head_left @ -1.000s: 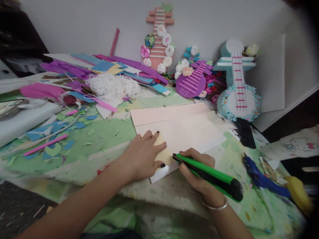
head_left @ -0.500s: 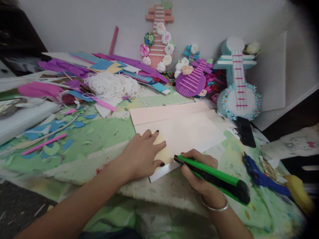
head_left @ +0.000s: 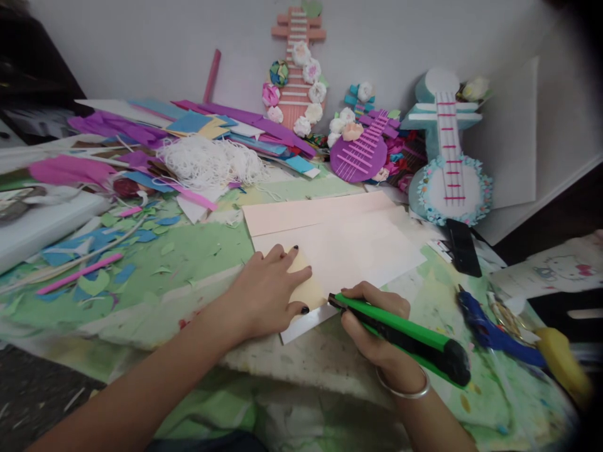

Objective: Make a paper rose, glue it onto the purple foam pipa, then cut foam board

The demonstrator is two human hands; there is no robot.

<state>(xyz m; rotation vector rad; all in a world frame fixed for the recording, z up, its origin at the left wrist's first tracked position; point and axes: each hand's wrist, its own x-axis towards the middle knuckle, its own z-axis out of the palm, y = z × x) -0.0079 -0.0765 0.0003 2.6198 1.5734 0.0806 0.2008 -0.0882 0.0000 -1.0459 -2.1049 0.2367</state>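
My left hand (head_left: 268, 292) lies flat with spread fingers, pressing a small cream piece of card (head_left: 306, 282) onto a large pale sheet (head_left: 358, 245). My right hand (head_left: 377, 320) is closed around a green and black utility knife (head_left: 405, 333). The knife's tip meets the right corner of the cream piece, near the sheet's front edge. How far the blade sticks out cannot be made out. A white strip of the sheet (head_left: 306, 325) shows in front of the cream piece. A separate pale pink strip (head_left: 282, 216) lies along the sheet's back edge.
Behind stand a pink paper guitar (head_left: 296, 81), a purple one (head_left: 360, 154) and a light blue one (head_left: 450, 150). A phone (head_left: 464, 247) and a blue glue gun (head_left: 494, 329) lie at right. White string (head_left: 211, 160) and paper scraps (head_left: 98, 276) cover the left.
The view has shifted very slightly. Both hands, the knife and the sheet keep nearly the same positions relative to each other.
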